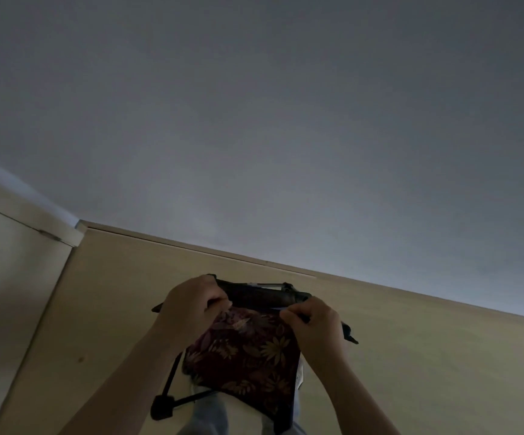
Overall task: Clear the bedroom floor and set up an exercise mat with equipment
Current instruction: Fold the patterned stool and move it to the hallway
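**Item 1, floral fabric piece** [248,350]: dark red cloth printed with tan leaves and flowers. It is held up at lower centre of the head view, between both hands and in front of the beige panel. What kind of article it is cannot be told.

**Item 2, black bar** [264,296]: runs along the top of the fabric, its ends jutting out past both hands.

**Item 3, black strap** [172,378]: hangs from the fabric's left side down to a black clip [162,408].

**Item 4, pale tag** [300,375]: sits at the fabric's right edge and is too blurred to read.

**Left hand** [191,304]: fingers curled, gripping the top left corner of the fabric at the bar.

**Right hand** [312,324]: fingers curled, pinching the top right corner.

**Surroundings:**
- beige panel [411,372], wood-toned, behind the hands
- grey ceiling [286,120] above it
- pale blue cloth [210,416] below the fabric at the bottom edge
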A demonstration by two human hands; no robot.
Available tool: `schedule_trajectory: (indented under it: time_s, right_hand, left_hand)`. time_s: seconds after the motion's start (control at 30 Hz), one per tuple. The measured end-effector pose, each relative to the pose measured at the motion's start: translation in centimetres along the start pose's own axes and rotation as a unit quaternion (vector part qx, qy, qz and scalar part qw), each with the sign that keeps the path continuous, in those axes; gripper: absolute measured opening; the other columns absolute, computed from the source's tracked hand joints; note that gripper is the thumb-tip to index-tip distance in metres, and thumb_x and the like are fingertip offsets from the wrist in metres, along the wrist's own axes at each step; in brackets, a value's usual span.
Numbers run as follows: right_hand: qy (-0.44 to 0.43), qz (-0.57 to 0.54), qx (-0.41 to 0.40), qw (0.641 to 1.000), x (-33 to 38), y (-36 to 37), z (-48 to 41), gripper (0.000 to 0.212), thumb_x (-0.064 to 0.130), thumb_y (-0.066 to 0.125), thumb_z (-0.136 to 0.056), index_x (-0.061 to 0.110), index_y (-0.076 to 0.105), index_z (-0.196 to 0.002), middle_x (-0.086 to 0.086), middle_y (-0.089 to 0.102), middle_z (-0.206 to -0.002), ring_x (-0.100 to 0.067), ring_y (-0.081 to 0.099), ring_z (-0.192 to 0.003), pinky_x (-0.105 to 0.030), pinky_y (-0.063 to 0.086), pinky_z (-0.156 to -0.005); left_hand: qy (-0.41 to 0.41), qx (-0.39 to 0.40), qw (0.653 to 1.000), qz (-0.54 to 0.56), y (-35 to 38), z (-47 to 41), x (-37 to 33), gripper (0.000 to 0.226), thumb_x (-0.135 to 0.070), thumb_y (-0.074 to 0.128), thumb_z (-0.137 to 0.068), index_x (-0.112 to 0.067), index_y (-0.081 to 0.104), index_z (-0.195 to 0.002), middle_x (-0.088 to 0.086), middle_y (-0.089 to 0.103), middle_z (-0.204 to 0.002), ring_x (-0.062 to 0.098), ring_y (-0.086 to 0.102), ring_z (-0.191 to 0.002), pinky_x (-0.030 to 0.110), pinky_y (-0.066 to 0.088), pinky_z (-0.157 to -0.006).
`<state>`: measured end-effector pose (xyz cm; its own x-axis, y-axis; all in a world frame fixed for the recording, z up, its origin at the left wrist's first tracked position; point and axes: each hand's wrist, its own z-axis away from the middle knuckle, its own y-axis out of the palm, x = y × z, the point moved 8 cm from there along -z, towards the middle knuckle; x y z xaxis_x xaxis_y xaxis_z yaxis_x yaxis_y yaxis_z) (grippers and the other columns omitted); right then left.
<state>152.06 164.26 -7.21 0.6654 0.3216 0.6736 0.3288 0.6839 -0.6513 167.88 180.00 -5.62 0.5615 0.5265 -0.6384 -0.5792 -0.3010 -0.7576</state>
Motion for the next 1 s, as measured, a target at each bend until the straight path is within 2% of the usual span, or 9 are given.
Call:
schedule_trajectory:
  time_s: [0.13, 0.2, 0.3, 0.43, 0.6, 0.7, 0.8, 1.0]
  right_hand:
    - [0.032, -0.009, 0.0, 0.999, -3.1, 2.5, -1.2, 0.01, 0.024, 0.073, -0.083, 0.026, 0.074, -0.074, 0.017, 0.059, -0.072, 0.001, 0.057, -0.07, -0.014, 0.04, -0.059]
    - [0.048, -0.013, 0.0, 0.999, -4.7, 3.9, -1.6, 0.012, 0.024, 0.074, -0.083, 0.03, 0.069, -0.073, 0.016, 0.06, -0.076, 0.001, 0.057, -0.072, -0.015, 0.042, -0.061]
    - [0.069, -0.001, 0.013, 0.998, -7.2, 6.2, -2.8, 0.008, 0.026, 0.074, -0.082, 0.021, 0.074, -0.076, 0.013, 0.063, -0.076, 0.0, 0.059, -0.071, -0.021, 0.049, -0.065]
    - [0.09, 0.006, 0.025, 0.996, -10.1, 8.9, -4.5, 0.008, 0.028, 0.073, -0.083, 0.022, 0.076, -0.077, 0.01, 0.066, -0.083, -0.002, 0.061, -0.075, -0.026, 0.052, -0.07]
    - [0.098, 0.015, 0.036, 0.994, -12.5, 11.0, -7.2, 0.011, 0.029, 0.07, -0.085, 0.023, 0.075, -0.077, 0.008, 0.064, -0.084, -0.005, 0.06, -0.077, -0.03, 0.053, -0.072]
    - [0.1, 0.018, 0.025, 0.994, -13.0, 11.2, -9.5, 0.013, 0.03, 0.069, -0.086, 0.024, 0.075, -0.076, 0.009, 0.067, -0.08, -0.006, 0.062, -0.073, -0.032, 0.055, -0.066]
    - [0.098, 0.032, 0.025, 0.994, -13.5, 11.4, -12.1, 0.013, 0.033, 0.068, -0.086, 0.024, 0.076, -0.08, 0.007, 0.068, -0.082, -0.008, 0.062, -0.072, -0.025, 0.05, -0.061]
    - [0.082, 0.037, -0.005, 0.996, -13.2, 11.0, -16.6, 0.012, 0.027, 0.066, -0.088, 0.022, 0.076, -0.085, 0.007, 0.064, -0.085, -0.008, 0.059, -0.076, -0.014, 0.033, -0.054]
  left_hand:
    - [-0.01, 0.026, 1.0, -0.011, 2.8, -1.0, 2.2, 0.009, -0.022, 0.072, -0.082, -0.018, 0.071, -0.074, -0.013, 0.051, -0.07, 0.01, 0.056, -0.067, 0.009, 0.03, -0.057]
    - [-0.009, 0.031, 0.999, -0.017, 3.9, -1.2, 3.1, 0.009, -0.021, 0.072, -0.081, -0.017, 0.071, -0.073, -0.014, 0.048, -0.069, 0.01, 0.055, -0.065, 0.009, 0.028, -0.056]
    - [-0.017, 0.041, 0.999, -0.026, 6.5, -1.7, 5.0, 0.013, -0.02, 0.071, -0.082, -0.016, 0.068, -0.07, -0.013, 0.046, -0.068, 0.009, 0.051, -0.064, 0.01, 0.025, -0.054]
    - [-0.037, 0.052, 0.998, -0.029, 9.9, -2.8, 7.7, 0.015, -0.017, 0.072, -0.081, -0.015, 0.066, -0.068, -0.005, 0.053, -0.069, 0.015, 0.056, -0.065, 0.01, 0.026, -0.054]
    - [-0.072, 0.054, 0.996, -0.006, 13.5, -4.5, 10.8, 0.011, -0.017, 0.07, -0.084, -0.014, 0.069, -0.073, -0.004, 0.057, -0.073, 0.013, 0.056, -0.069, 0.018, 0.034, -0.059]
    - [-0.072, 0.042, 0.997, 0.002, 14.5, -6.5, 11.6, 0.011, -0.017, 0.068, -0.085, -0.016, 0.07, -0.074, -0.006, 0.055, -0.073, 0.01, 0.053, -0.069, 0.02, 0.037, -0.06]
    - [-0.077, 0.034, 0.996, -0.009, 15.2, -8.6, 12.4, 0.016, -0.019, 0.066, -0.086, -0.014, 0.069, -0.071, -0.002, 0.054, -0.072, 0.012, 0.052, -0.069, 0.026, 0.04, -0.061]
    - [-0.081, 0.016, 0.996, -0.021, 15.9, -12.9, 13.1, 0.016, -0.022, 0.063, -0.088, -0.016, 0.073, -0.077, -0.007, 0.052, -0.074, 0.009, 0.048, -0.074, 0.023, 0.036, -0.065]
